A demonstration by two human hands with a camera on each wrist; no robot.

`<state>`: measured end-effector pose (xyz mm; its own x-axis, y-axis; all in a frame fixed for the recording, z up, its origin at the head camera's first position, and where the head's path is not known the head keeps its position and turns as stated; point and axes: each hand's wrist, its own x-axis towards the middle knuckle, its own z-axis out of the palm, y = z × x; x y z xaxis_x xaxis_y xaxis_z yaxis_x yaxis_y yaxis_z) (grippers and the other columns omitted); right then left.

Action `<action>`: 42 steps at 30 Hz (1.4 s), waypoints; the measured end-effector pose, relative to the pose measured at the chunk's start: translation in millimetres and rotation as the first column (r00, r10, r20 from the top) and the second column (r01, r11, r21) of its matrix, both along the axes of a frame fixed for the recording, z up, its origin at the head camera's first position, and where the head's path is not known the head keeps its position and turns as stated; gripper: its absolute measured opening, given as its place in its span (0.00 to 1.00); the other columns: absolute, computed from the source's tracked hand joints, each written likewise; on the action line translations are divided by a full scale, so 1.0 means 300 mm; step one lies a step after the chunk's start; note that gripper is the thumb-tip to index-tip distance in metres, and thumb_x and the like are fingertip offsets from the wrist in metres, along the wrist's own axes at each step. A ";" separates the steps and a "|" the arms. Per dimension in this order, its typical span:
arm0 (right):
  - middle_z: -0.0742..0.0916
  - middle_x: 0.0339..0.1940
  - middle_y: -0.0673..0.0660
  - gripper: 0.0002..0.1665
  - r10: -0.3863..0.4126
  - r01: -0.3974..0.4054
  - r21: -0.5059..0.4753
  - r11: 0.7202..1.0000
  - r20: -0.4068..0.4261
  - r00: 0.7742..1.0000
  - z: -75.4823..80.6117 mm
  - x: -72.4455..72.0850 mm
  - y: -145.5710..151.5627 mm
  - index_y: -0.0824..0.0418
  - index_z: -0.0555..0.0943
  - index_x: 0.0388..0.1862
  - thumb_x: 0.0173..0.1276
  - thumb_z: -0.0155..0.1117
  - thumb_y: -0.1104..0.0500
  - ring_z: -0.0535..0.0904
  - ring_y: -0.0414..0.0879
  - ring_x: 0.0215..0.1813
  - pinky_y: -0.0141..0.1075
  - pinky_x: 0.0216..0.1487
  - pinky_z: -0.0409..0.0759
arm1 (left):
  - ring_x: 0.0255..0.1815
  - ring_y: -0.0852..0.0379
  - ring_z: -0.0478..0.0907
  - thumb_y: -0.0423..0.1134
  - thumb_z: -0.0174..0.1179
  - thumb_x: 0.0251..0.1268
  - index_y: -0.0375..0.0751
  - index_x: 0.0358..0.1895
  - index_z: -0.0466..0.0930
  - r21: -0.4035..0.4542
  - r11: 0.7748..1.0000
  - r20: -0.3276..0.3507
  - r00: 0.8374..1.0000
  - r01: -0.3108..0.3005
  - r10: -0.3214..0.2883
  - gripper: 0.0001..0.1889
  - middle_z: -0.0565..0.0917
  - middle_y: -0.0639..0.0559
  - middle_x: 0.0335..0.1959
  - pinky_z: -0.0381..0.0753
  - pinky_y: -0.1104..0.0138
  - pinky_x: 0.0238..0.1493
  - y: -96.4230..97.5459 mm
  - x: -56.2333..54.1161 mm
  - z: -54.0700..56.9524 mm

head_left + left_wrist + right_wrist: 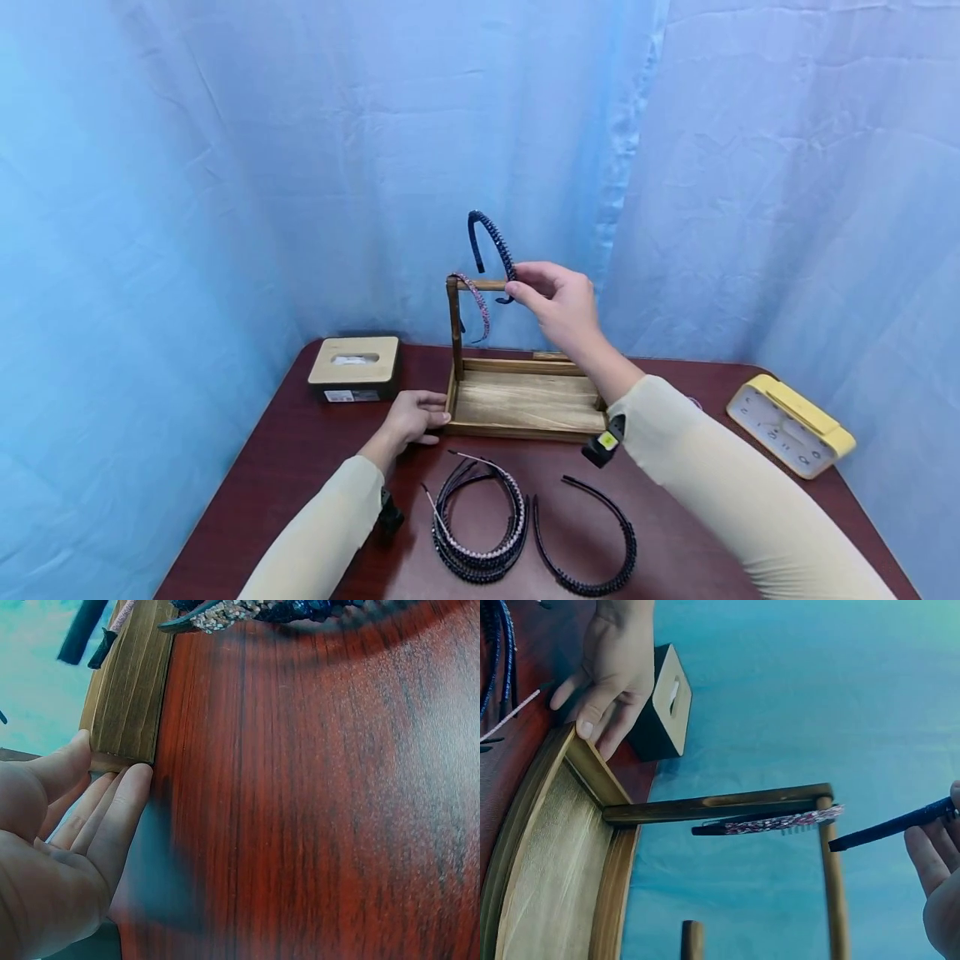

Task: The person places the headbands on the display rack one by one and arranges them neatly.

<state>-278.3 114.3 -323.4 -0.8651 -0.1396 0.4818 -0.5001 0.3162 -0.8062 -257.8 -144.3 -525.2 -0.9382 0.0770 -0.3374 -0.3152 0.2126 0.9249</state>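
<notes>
My right hand (558, 302) pinches one end of a dark beaded headband (495, 233), which it holds up over the crossbar (480, 285) of a wooden stand. A pink glittery headband (478, 304) hangs on that bar at its left end. In the right wrist view the dark headband (892, 826) points toward the bar, beside the pink one (780, 821). My left hand (411, 417) touches the left front corner of the stand's tray (525, 432). In the left wrist view its extended thumb and fingers rest against the wooden end (127, 712).
Several headbands (480, 562) lie in an overlapping pile in front of the stand, with a single black headband (626, 542) to their right. A tissue box (356, 371) stands at the back left. At the right is a yellow-framed clock-like device (791, 425). Curtains surround the table.
</notes>
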 end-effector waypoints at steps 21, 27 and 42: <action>0.88 0.52 0.64 0.17 0.014 0.025 -0.106 0.994 0.352 0.936 -0.195 -0.140 -0.049 0.66 0.83 0.57 0.71 0.70 0.63 0.86 0.55 0.55 0.40 0.54 0.87 | 0.53 0.44 0.87 0.29 0.67 0.68 0.38 0.66 0.80 0.003 1.000 0.006 1.000 0.007 -0.007 0.23 0.84 0.35 0.60 0.90 0.50 0.42 0.025 -0.009 -0.001; 0.88 0.53 0.64 0.17 0.026 0.008 -0.094 0.995 0.358 0.933 -0.223 -0.138 -0.086 0.65 0.84 0.56 0.71 0.70 0.61 0.86 0.55 0.56 0.43 0.55 0.87 | 0.53 0.44 0.87 0.29 0.67 0.68 0.36 0.66 0.79 0.008 1.000 -0.001 1.000 0.008 -0.008 0.23 0.84 0.34 0.60 0.90 0.50 0.41 0.019 -0.012 -0.004; 0.87 0.50 0.64 0.17 -0.016 0.052 -0.094 0.994 0.356 0.934 -0.263 -0.151 -0.119 0.66 0.82 0.55 0.70 0.71 0.62 0.87 0.56 0.54 0.45 0.55 0.87 | 0.53 0.45 0.86 0.28 0.66 0.68 0.34 0.66 0.79 0.013 1.000 -0.017 1.000 -0.007 0.007 0.23 0.84 0.34 0.60 0.90 0.50 0.41 0.034 -0.023 -0.019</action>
